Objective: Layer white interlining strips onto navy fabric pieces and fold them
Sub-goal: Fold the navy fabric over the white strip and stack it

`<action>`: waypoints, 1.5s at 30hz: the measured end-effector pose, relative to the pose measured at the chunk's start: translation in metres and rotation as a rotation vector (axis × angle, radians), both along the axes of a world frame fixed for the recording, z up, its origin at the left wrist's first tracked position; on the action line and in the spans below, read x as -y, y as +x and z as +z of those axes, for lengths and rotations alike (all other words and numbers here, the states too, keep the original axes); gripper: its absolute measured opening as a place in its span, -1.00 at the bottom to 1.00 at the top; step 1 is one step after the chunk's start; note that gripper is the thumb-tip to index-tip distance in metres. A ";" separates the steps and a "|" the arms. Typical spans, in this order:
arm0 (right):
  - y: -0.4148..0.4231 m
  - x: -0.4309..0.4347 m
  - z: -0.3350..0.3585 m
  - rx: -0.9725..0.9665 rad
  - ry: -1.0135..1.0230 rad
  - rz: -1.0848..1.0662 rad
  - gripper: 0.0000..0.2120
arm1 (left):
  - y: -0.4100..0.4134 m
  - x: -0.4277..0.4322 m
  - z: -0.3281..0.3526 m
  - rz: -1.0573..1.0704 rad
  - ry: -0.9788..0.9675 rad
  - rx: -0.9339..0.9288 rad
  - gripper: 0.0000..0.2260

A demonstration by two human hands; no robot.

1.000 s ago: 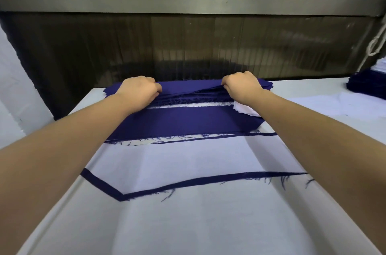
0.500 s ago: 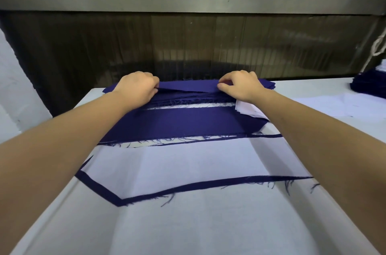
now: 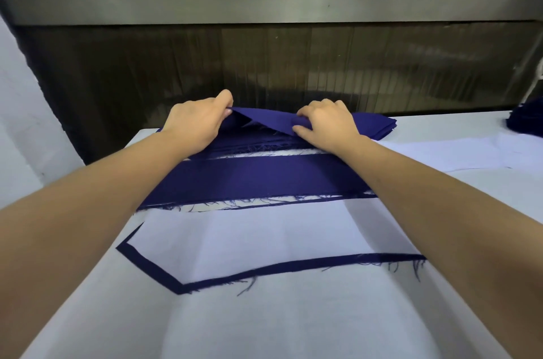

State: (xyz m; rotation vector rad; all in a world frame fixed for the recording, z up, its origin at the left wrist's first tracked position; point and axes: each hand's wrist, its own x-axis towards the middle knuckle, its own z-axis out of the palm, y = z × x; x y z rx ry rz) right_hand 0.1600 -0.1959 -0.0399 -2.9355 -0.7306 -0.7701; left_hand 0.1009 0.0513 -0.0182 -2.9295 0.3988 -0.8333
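Both hands are at the far end of the desk (image 3: 293,326), on the navy stack (image 3: 374,125). The left hand (image 3: 194,123) pinches one corner of the top piece (image 3: 266,120) with curled fingers, and the right hand (image 3: 326,123) grasps the other end, where the cloth is bunched under its fingers. Between them the top piece is raised a little from the stack and sags in a loose diagonal fold. The task seems to be in its middle. Just in front of the stack lies a folded piece (image 3: 258,179) with thin white lines at its frayed edges, so it probably has its interlining inside. Nearer to the person, a wide interlining strip (image 3: 264,236) covers a navy piece (image 3: 293,266), and only a narrow navy border with loose threads shows; this one looks layered but not folded. The stack has many layers, so much work is likely left. The navy cloth looks thin, soft and matte, with raveled cut edges. More white sheets (image 3: 458,150) lie on the right.
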 end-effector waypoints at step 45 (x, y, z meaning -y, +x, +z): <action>-0.147 0.146 0.001 -0.139 0.593 -0.142 -0.77 | -0.163 -0.034 -0.026 -0.184 -0.311 -0.040 -0.84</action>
